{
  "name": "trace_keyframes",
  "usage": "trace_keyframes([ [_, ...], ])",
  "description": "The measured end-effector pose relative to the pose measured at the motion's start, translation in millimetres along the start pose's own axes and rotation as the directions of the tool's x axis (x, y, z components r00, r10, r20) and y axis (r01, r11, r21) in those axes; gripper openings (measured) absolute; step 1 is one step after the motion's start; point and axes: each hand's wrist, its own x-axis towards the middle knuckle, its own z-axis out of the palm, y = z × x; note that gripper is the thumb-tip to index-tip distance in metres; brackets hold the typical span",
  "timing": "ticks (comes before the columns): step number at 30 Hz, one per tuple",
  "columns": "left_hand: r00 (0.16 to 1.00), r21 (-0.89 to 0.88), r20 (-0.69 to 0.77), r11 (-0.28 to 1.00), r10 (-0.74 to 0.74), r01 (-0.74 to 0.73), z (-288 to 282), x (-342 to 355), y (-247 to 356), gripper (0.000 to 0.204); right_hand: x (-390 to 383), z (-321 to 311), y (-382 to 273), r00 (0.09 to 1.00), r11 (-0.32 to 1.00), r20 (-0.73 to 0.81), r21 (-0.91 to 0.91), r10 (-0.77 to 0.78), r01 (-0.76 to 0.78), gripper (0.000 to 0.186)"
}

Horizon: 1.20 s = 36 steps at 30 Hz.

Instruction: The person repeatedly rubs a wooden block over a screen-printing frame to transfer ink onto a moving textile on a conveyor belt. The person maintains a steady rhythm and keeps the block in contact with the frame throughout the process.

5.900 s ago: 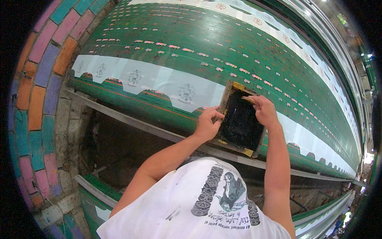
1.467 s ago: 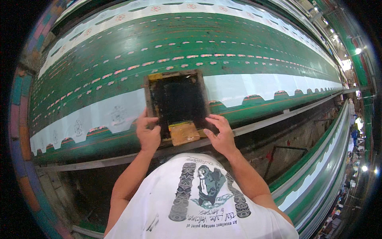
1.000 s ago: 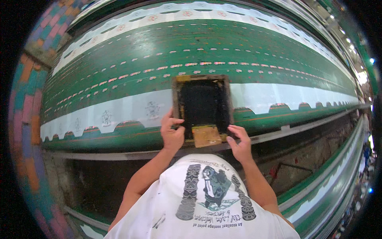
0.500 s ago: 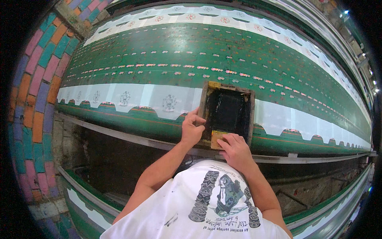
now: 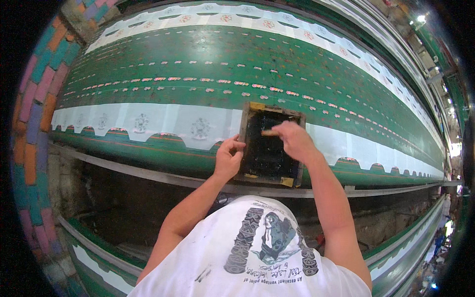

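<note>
As seen from the head view, a dark printing frame (image 5: 269,144) is laid flat on green cloth (image 5: 198,64), long axis running away from the person. Its left edge is gripped by the left hand (image 5: 228,157), while the right hand (image 5: 293,139), holding nothing, is rested loosely curled upon its top

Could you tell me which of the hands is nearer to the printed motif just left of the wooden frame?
Left. The left hand grips the frame's left edge, just right of that motif on the white band. The right hand lies over the frame's dark mesh, farther right.
</note>
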Motion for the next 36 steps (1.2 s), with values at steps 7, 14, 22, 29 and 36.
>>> trace_keyframes([
  [7,0.994,-0.032,0.072,0.996,-0.077,0.079,-9.0,6.2,10.1,0.025,32.9,22.1,22.7,0.99,0.995,-0.093,0.006,0.102,-0.102,0.052],
  [14,0.996,0.055,0.069,0.997,-0.064,0.06,-10.9,7.0,21.4,0.024,-13.2,35.6,-16.7,0.996,0.99,0.004,-0.114,0.09,-0.089,0.054],
  [22,0.998,0.065,0.066,0.998,-0.022,0.017,-9.0,4.5,12.5,0.028,-71.0,44.1,-77.2,0.994,0.99,0.016,-0.099,0.104,-0.102,0.056],
  [29,0.997,0.13,0.017,0.988,0.078,-0.08,3.9,-5.1,9.8,0.036,-96.6,45.2,-95.3,0.994,0.993,0.013,-0.039,0.109,-0.108,0.058],
  [36,0.995,0.208,0.006,0.973,0.103,-0.102,9.1,-8.8,16.9,0.042,-134.5,41.4,-85.2,0.97,0.98,-0.147,0.077,0.192,-0.182,0.046],
])
